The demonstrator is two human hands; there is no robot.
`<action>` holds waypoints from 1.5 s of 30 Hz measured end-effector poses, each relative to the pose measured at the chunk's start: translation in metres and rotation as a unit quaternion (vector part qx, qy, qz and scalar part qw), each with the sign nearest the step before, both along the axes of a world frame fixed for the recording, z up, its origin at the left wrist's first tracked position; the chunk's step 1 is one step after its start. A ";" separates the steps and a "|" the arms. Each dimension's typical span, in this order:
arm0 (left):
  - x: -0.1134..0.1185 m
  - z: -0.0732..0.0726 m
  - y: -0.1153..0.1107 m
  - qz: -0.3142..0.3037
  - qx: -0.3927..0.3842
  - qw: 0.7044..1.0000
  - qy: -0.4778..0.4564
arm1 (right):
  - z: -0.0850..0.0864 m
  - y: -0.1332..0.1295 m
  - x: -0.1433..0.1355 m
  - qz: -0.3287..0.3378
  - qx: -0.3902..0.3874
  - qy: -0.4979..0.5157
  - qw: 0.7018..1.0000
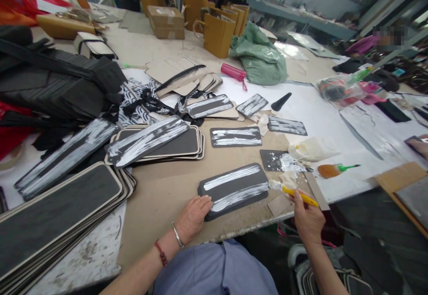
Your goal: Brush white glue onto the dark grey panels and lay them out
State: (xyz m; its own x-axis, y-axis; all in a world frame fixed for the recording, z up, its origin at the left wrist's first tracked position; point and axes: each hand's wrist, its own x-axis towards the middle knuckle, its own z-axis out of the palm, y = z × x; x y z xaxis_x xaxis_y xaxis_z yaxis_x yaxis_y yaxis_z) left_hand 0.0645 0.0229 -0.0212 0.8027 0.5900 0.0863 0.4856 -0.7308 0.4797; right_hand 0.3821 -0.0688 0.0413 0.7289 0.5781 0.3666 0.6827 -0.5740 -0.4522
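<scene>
I can see the person's right hand [309,219] closed around the yellow handle of a brush [306,198]. The brush points left, and its white, messy tip is at the right end of a dark panel [238,185]. That panel lies near the person, on a brown board [160,212] that sits on the surface [83,259]. It has two long white stripes, with a dark strip between them. The left hand [192,217] has its fingers on the panel's near left corner; I can't tell if they pinch it or only press down.

Just beyond the brush is a small dark plate [272,160] with white blobs on it. To its right lies a bottle [329,170] with orange stuff inside and a green tip. Farther off, a smaller dark piece [236,137] has white streaks too. On the near left is a big stack of long dark panels [63,206] with pale edges. Far back, I see a lumpy green bag [259,56] beside a pink case [232,71].
</scene>
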 end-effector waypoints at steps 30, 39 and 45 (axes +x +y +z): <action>-0.008 -0.012 -0.026 0.073 -0.019 0.997 -0.013 | 0.005 0.031 -0.123 0.298 0.039 0.251 0.920; 0.000 0.002 -0.029 0.086 -0.002 0.995 0.047 | -0.007 0.037 -0.137 0.241 0.037 0.294 0.924; 0.002 0.006 -0.029 0.068 0.001 0.992 0.110 | -0.008 0.035 -0.143 0.295 0.016 0.254 0.921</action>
